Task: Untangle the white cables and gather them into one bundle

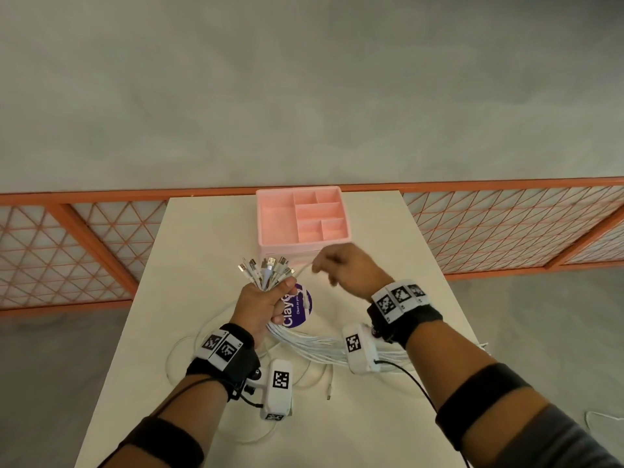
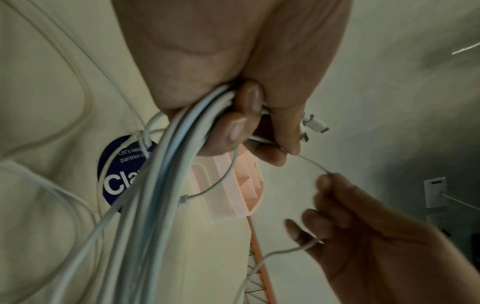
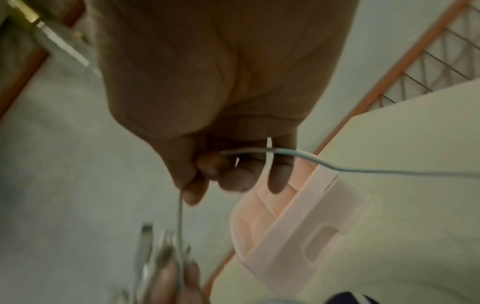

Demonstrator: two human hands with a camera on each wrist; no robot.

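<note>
Your left hand (image 1: 261, 307) is closed in a fist around the bundle of white cables (image 1: 317, 344), held above the middle of the white table (image 1: 388, 427); the plug ends (image 1: 266, 269) fan upward out of the top of your fist, while the cords stream down from below it and sweep rightward under your right wrist, with looser loops lying on the table near you. Your right hand (image 1: 344, 265) sits just to the right of the plugs, in front of the pink compartment tray (image 1: 270, 241), pinching a single white cable (image 1: 304, 267) between thumb and fingertips; that strand runs from your pinch back to the fist, so both hands are joined by it. From the right wrist view the plugs and your left fingers are smeared by blur at the bottom edge, and the cable you pinch passes behind your fingers, so its free end cannot be traced. In the head view the wrist-mounted cameras cover part of the cord run, and your left hand overlaps the round dark blue sticker (image 1: 299, 310) on the table. The sticker reads "Clay" in large white letters with the rest cut off; the left wrist view shows "Let's keep" and "pantries" in smaller print, partly crossed by cords
</note>
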